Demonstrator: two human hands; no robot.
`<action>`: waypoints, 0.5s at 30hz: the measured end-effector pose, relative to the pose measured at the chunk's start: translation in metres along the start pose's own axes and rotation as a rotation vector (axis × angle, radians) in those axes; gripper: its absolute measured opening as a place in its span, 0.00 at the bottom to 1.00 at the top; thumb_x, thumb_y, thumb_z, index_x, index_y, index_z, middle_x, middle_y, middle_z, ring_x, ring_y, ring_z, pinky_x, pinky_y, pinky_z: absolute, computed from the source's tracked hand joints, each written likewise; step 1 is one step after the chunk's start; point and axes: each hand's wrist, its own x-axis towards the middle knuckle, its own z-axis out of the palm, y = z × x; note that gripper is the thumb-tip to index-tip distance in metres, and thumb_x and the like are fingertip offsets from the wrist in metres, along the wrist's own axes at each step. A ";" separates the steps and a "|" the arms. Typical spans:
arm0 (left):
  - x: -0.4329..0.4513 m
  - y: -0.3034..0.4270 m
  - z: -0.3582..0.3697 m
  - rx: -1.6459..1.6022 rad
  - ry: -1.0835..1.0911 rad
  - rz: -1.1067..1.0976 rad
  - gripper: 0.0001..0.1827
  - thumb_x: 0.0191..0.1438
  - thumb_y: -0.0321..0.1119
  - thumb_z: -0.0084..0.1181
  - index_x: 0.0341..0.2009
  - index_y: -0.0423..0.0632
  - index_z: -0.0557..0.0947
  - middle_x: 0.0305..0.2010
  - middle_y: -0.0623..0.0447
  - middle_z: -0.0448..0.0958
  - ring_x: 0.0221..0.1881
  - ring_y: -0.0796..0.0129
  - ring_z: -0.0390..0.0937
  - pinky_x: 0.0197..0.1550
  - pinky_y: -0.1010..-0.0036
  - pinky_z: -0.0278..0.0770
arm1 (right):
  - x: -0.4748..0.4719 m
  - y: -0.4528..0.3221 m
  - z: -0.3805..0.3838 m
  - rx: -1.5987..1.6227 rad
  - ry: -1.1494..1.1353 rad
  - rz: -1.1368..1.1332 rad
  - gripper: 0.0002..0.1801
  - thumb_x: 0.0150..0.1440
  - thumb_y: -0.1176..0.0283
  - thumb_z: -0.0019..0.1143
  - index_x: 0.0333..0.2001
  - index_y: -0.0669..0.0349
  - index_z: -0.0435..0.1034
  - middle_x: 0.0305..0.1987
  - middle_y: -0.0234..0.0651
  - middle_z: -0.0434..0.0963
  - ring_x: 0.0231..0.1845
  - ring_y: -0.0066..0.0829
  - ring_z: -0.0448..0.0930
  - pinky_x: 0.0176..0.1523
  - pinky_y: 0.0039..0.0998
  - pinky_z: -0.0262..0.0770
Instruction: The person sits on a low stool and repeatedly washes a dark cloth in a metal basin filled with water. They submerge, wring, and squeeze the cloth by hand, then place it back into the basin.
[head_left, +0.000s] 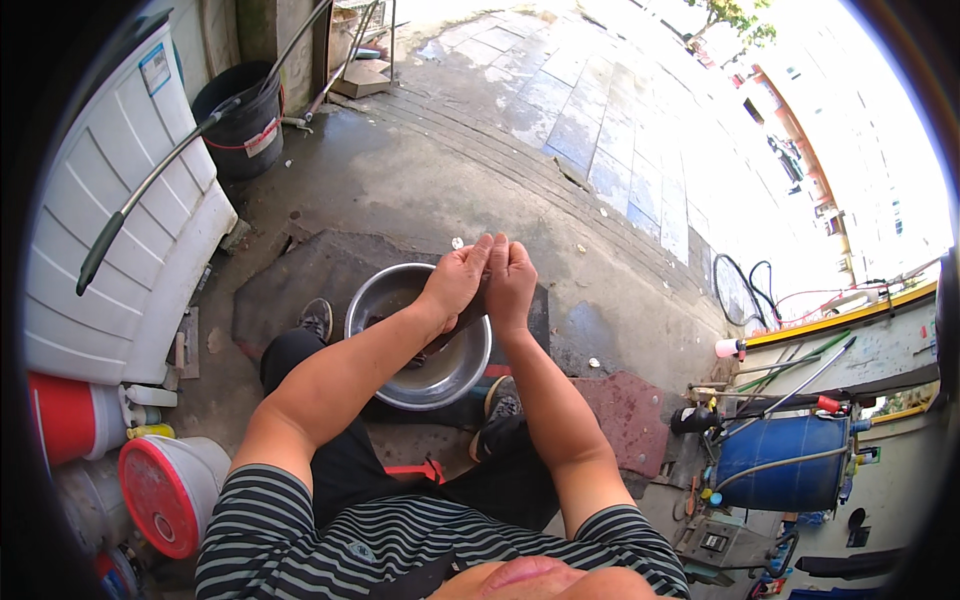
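Observation:
My left hand (456, 276) and my right hand (511, 279) meet over the far right rim of a round metal basin (480, 367). Both are closed on a dark brown, limp piece of material (472, 313), which hangs down between them towards the basin. My fingers and left forearm cover much of it, so I cannot tell what it is. Cloudy water (401, 296) stands in the basin. Something dark (417, 361) lies in it, partly behind my left forearm. The basin sits on the ground between my shoes.
To the left are a white ribbed plastic panel (112, 225), a black bucket (240, 127) and a red-lidded pail (161, 495). A long-handled tool (157, 176) crosses the panel. A reddish mat (626, 420) lies at right, before a blue barrel (780, 461). Black hose (739, 289) is coiled beyond.

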 end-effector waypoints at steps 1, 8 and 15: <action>0.005 0.004 -0.003 0.007 0.039 0.008 0.23 0.75 0.55 0.52 0.34 0.51 0.81 0.28 0.63 0.73 0.27 0.79 0.65 0.28 0.76 0.66 | -0.006 0.000 0.001 -0.075 -0.058 -0.072 0.26 0.74 0.56 0.55 0.27 0.65 0.68 0.21 0.52 0.72 0.19 0.45 0.72 0.28 0.42 0.70; 0.006 -0.002 -0.005 -0.155 -0.009 -0.048 0.22 0.75 0.55 0.52 0.38 0.51 0.81 0.31 0.61 0.76 0.30 0.77 0.70 0.32 0.74 0.74 | -0.007 -0.007 0.000 -0.082 -0.100 -0.068 0.25 0.74 0.58 0.56 0.27 0.63 0.66 0.18 0.50 0.69 0.17 0.38 0.71 0.27 0.42 0.68; 0.011 0.006 -0.013 0.034 0.009 -0.007 0.22 0.76 0.55 0.51 0.37 0.51 0.80 0.31 0.61 0.76 0.30 0.77 0.70 0.34 0.75 0.73 | -0.021 -0.016 0.002 -0.119 -0.082 -0.108 0.25 0.74 0.58 0.55 0.27 0.64 0.66 0.19 0.51 0.70 0.18 0.42 0.69 0.27 0.42 0.69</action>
